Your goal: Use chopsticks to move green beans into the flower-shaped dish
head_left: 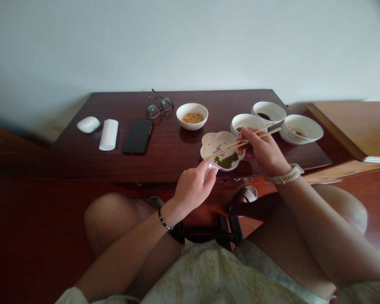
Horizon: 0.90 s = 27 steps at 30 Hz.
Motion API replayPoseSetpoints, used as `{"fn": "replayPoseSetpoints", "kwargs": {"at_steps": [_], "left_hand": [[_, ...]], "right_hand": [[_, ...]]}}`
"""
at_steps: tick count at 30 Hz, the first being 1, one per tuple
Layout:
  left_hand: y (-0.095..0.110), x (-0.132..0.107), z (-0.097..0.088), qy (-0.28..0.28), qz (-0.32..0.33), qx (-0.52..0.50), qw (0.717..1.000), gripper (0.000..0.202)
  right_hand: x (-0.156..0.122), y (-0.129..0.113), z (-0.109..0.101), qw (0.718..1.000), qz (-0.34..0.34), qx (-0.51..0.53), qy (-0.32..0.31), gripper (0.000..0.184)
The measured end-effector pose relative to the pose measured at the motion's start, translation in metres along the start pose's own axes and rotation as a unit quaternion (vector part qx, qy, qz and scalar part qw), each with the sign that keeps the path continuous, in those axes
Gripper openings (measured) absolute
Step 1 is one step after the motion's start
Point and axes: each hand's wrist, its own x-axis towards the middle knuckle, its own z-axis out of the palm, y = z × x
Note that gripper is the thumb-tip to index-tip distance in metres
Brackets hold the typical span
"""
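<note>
- Up top, a plain pale-grey wall (pixel 190 46) fills the back of the scene.
- Below it sits a long, dark red-brown polished wooden table (pixel 82 162), with a light honey-coloured wooden panel (pixel 338 126) just beside its far right corner.
- The person's bare knees (pixel 110 223) sit under the table's near edge.
- On the right, the right hand (pixel 259 150) grips a pair of thin pale wooden chopsticks (pixel 243 141), fingers curled closely around them, tips over the dish. Whether the tips hold anything, I cannot tell.
- On the left, the left hand (pixel 192 188) pinches the near rim of a white scalloped flower-shaped ceramic dish (pixel 217 145), fingers narrow on it.
- In that dish, a small heap of green mung beans (pixel 226 161) lies right under the chopsticks.
- Just past the dish, a round white ceramic bowl (pixel 247 120) shows a few green beans.
- Next along, a round white ceramic bowl of black seeds (pixel 270 107) and a round white ceramic bowl of pale, reddish-flecked beans (pixel 307 128) sit side by side.
- Further left, a round white ceramic bowl of tan soybeans (pixel 192 106) stands alone.
- Then a black smartphone (pixel 138 136), thin dark-framed glasses (pixel 159 108), a white cylinder (pixel 108 134) and a white oval object (pixel 88 124).
</note>
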Motion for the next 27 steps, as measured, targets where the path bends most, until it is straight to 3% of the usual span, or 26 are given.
{"fn": "replayPoseSetpoints", "kwargs": {"at_steps": [27], "left_hand": [[-0.0015, 0.0015, 0.0010, 0.010, 0.001, -0.033, 0.999, 0.028]], "right_hand": [[0.0020, -0.0006, -0.0004, 1.000, 0.010, 0.015, 0.008, 0.032]]}}
